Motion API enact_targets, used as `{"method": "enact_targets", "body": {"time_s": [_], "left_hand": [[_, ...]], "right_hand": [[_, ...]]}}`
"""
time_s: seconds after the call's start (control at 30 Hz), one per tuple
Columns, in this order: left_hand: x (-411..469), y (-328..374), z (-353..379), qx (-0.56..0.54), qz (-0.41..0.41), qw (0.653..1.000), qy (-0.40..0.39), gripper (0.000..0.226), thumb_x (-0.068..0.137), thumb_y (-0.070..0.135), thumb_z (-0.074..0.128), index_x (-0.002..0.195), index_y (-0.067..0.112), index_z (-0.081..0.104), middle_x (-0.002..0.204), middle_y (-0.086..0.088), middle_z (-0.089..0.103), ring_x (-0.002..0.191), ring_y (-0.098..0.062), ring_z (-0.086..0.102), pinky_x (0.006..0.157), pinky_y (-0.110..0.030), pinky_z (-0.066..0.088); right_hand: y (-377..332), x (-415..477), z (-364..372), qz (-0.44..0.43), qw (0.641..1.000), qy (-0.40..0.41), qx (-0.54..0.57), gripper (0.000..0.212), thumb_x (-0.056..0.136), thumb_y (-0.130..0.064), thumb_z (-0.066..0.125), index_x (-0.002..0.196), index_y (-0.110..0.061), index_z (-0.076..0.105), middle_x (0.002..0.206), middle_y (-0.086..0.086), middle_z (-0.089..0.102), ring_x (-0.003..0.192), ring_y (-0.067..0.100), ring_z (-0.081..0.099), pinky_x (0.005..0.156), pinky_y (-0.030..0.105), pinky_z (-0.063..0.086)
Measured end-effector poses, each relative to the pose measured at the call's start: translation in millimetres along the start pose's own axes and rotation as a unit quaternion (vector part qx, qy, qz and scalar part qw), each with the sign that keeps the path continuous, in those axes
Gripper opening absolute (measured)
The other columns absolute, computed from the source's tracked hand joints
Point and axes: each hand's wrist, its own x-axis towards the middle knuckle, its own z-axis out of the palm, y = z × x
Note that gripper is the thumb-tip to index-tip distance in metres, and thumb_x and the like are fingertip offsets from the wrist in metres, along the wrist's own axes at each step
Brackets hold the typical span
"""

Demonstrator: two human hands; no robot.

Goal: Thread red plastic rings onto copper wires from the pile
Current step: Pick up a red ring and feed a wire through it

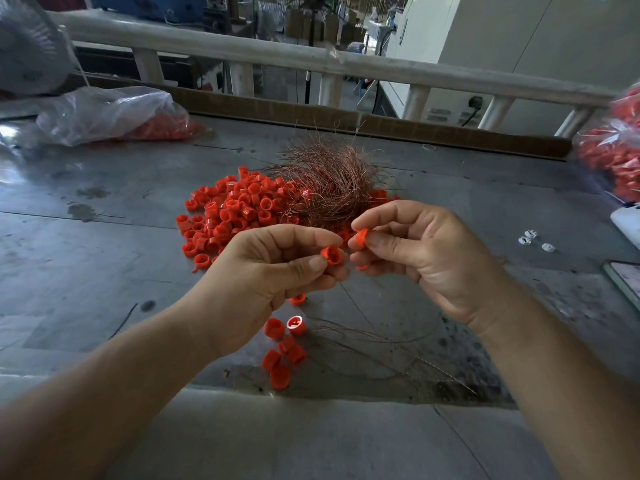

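Both forearms reach over the grey metal worktop [104, 244]; the left hand [277, 275] pinches a small red plastic ring [331, 254] in a closed grip, and the right hand [426, 258] pinches a second red ring [361, 236] (the two nearly touch). Beyond them lie the loose pile of red rings [235, 213] and a tangled bundle of copper wires [332, 181]. A clear plastic bag [110, 112] far left and another bag [613, 150] at the right edge hold more rings.

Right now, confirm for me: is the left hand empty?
No, the left hand pinches a small red plastic ring between thumb and fingers.
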Motion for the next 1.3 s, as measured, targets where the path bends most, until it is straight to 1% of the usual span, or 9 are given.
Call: {"method": "enact_targets", "body": {"time_s": [0.1,0.2,0.3,0.4,0.53,0.67,0.8,1.07,1.3], "left_hand": [[0,0,1,0.007,0.000,1.000,0.006,0.025,0.064,0.004,0.058,0.078,0.015,0.076,0.078,-0.006,0.073,0.073,-0.015,0.070,0.061,-0.017,0.054],[0,1,1,0.014,-0.001,1.000,0.015,0.026,0.063,0.004,0.058,0.078,0.015,0.076,0.078,-0.006,0.073,0.072,-0.015,0.070,0.062,-0.018,0.054],[0,1,1,0.022,-0.001,1.000,0.022,0.026,0.062,0.005,0.059,0.078,0.015,0.076,0.077,-0.006,0.073,0.072,-0.016,0.070,0.061,-0.018,0.054],[0,1,2,0.030,0.005,0.999,0.035,0.026,0.060,0.006,0.059,0.077,0.017,0.076,0.075,-0.005,0.073,0.070,-0.016,0.070,0.061,-0.018,0.054],[0,1,2,0.041,0.011,0.998,0.048,0.025,0.059,0.007,0.059,0.073,0.019,0.076,0.072,-0.004,0.073,0.068,-0.015,0.070,0.062,-0.019,0.055],[0,0,1,0.050,0.011,0.997,0.051,0.022,0.059,0.007,0.062,0.076,0.014,0.072,0.072,-0.007,0.072,0.067,-0.017,0.070,0.059,-0.019,0.054],[0,-1,0,0.074,0.015,0.996,0.048,0.018,0.058,0.008,0.063,0.069,0.017,0.074,0.071,-0.007,0.072,0.067,-0.016,0.070,0.059,-0.017,0.053],[0,-2,-1,0.100,0.018,0.994,0.044,0.018,0.059,0.009,0.064,0.070,0.019,0.074,0.071,-0.009,0.072,0.067,-0.018,0.070,0.058,-0.018,0.054],[-1,-1,-1,0.104,0.001,0.994,0.023,0.019,0.058,0.015,0.064,0.074,0.019,0.075,0.071,-0.009,0.072,0.065,-0.017,0.070,0.057,-0.018,0.053]], "right_hand": [[-1,-2,2,-0.008,1.000,-0.009,-0.028,0.015,0.067,-0.016,0.059,0.082,-0.015,0.065,0.066,0.001,0.069,0.061,0.010,0.066,0.055,0.020,0.053],[-1,-2,5,-0.017,0.999,-0.013,-0.042,0.017,0.067,-0.018,0.062,0.084,-0.016,0.065,0.066,0.000,0.067,0.063,0.010,0.065,0.058,0.018,0.052],[1,-2,7,-0.048,0.993,-0.002,-0.107,0.017,0.067,-0.022,0.064,0.084,-0.023,0.066,0.069,-0.002,0.065,0.066,0.009,0.064,0.063,0.017,0.052],[5,-1,9,-0.072,0.986,0.015,-0.150,0.021,0.070,-0.017,0.068,0.087,-0.028,0.061,0.074,-0.005,0.064,0.073,0.006,0.064,0.070,0.019,0.053],[7,-3,16,-0.119,0.973,0.024,-0.197,0.024,0.071,-0.009,0.071,0.082,-0.030,0.065,0.076,-0.009,0.068,0.074,0.007,0.066,0.069,0.020,0.053],[8,-5,21,-0.117,0.972,0.033,-0.199,0.028,0.070,-0.004,0.073,0.081,-0.029,0.065,0.075,-0.008,0.068,0.072,0.008,0.067,0.069,0.021,0.055],[6,-6,22,-0.124,0.965,0.029,-0.229,0.024,0.069,-0.006,0.074,0.080,-0.025,0.066,0.077,-0.007,0.068,0.072,0.006,0.066,0.069,0.022,0.055],[6,-7,23,-0.134,0.959,0.028,-0.249,0.023,0.067,-0.008,0.076,0.079,-0.025,0.066,0.076,-0.008,0.068,0.071,0.005,0.067,0.068,0.021,0.055],[4,-8,23,-0.144,0.955,0.028,-0.258,0.021,0.065,-0.009,0.076,0.076,-0.024,0.067,0.070,-0.012,0.067,0.068,0.001,0.066,0.064,0.014,0.052]]}}
